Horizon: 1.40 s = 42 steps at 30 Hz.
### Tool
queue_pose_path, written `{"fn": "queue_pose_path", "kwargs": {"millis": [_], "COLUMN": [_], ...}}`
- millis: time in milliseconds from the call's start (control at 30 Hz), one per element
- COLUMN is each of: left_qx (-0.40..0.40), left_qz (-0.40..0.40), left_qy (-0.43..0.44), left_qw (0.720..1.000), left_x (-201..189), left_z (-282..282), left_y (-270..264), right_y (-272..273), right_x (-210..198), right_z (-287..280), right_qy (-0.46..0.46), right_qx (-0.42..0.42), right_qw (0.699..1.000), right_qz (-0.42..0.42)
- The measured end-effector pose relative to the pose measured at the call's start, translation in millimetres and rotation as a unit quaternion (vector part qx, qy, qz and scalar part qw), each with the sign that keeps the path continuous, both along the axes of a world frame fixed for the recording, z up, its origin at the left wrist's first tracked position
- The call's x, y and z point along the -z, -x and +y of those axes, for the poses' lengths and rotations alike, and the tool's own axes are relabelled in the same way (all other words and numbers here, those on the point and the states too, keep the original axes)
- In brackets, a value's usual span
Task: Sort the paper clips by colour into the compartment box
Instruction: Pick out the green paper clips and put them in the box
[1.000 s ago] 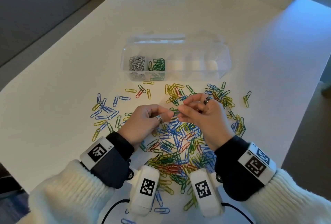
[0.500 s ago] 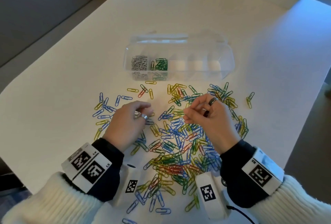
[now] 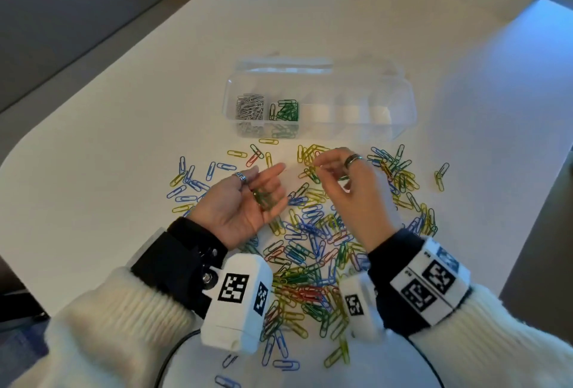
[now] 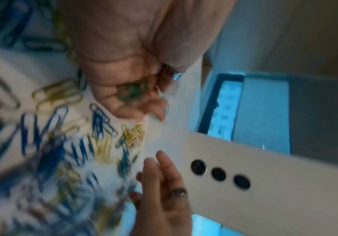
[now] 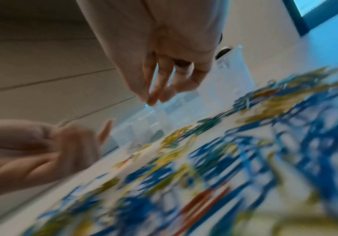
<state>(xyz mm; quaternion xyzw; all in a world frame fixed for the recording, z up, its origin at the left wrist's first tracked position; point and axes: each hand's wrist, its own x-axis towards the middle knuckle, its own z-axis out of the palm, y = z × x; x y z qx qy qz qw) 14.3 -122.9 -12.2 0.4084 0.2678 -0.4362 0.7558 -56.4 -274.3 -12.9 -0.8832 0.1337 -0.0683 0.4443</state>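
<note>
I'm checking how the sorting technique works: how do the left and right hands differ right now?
The left hand lies palm up, fingers relaxed, cradling a few green clips; the right hand faces palm down. The left hand's fingers are spread open, while the right hand's fingertips are drawn together, seemingly pinching one clip. Both wear a ring and hover over the clip pile.

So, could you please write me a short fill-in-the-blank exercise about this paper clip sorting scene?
1. The left hand, palm up, carries a few ____ paper clips.
2. In the compartment box, the leftmost compartment holds ____ clips.
3. The compartment right beside it holds ____ clips.
4. The right hand wears a ____ on one finger.

Missing words: green; silver; green; ring
</note>
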Motion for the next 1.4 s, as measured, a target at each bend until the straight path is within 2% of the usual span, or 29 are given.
{"fn": "queue_pose_path", "kwargs": {"millis": [33, 67, 100, 167, 200, 233, 267, 300, 367, 433, 600, 667, 700, 767, 867, 933, 967, 1033, 1100, 1233, 1400], "left_qx": [0.034, 0.093, 0.167, 0.298, 0.342, 0.376, 0.398, 0.412, 0.425, 0.427, 0.419, 0.381, 0.355, 0.291, 0.179, 0.119, 0.103, 0.080, 0.058, 0.035, 0.005], "left_qz": [-0.038, -0.111, -0.206, -0.398, -0.452, -0.477, -0.488, -0.489, -0.487, -0.486, -0.470, -0.469, -0.463, -0.423, -0.267, -0.162, -0.123, -0.088, -0.091, -0.099, -0.058], "left_qy": [-0.060, -0.143, -0.236, -0.359, -0.389, -0.413, -0.435, -0.452, -0.474, -0.482, -0.467, -0.444, -0.424, -0.376, -0.264, -0.145, -0.088, -0.007, 0.030, 0.047, 0.029], "left_qw": [0.997, 0.979, 0.935, 0.790, 0.726, 0.678, 0.644, 0.622, 0.598, 0.591, 0.621, 0.662, 0.693, 0.772, 0.909, 0.969, 0.983, 0.993, 0.994, 0.993, 0.998], "left_x": [2, 3, 4, 6, 7, 8, 12, 16, 21, 22, 24, 20, 17, 12, 5, 4, 3, 1, 1, 2, 4], "left_z": [-1, -3, -6, -15, -21, -26, -31, -35, -40, -42, -37, -29, -25, -17, -3, 6, 9, 13, 15, 12, 10], "left_y": [-2, -3, -3, -4, -3, -2, -2, -2, -3, -3, -5, -6, -7, -8, -9, -8, -7, -4, -1, 9, 13], "right_y": [-3, -7, -11, -18, -22, -25, -28, -30, -34, -36, -37, -39, -39, -41, -43, -44, -45, -45, -44, -44, -42], "right_x": [6, 12, 16, 23, 23, 24, 24, 25, 26, 25, 23, 23, 23, 23, 23, 23, 23, 22, 23, 23, 23], "right_z": [-9, -17, -23, -29, -29, -28, -26, -24, -20, -17, -16, -15, -15, -16, -17, -18, -19, -19, -19, -20, -20], "right_qy": [0.027, 0.056, 0.080, 0.095, 0.098, 0.101, 0.107, 0.113, 0.127, 0.139, 0.151, 0.186, 0.207, 0.227, 0.218, 0.218, 0.220, 0.224, 0.231, 0.238, 0.232], "right_qx": [-0.010, -0.028, -0.044, -0.051, -0.046, -0.045, -0.047, -0.050, -0.046, -0.043, -0.057, -0.074, -0.085, -0.098, -0.108, -0.120, -0.126, -0.135, -0.142, -0.150, -0.150], "right_qw": [0.999, 0.995, 0.989, 0.983, 0.983, 0.983, 0.982, 0.980, 0.974, 0.971, 0.970, 0.960, 0.954, 0.946, 0.943, 0.938, 0.934, 0.930, 0.925, 0.922, 0.924], "right_qz": [0.037, 0.077, 0.113, 0.146, 0.147, 0.145, 0.149, 0.159, 0.180, 0.192, 0.183, 0.194, 0.200, 0.209, 0.227, 0.244, 0.250, 0.260, 0.265, 0.266, 0.264]}}
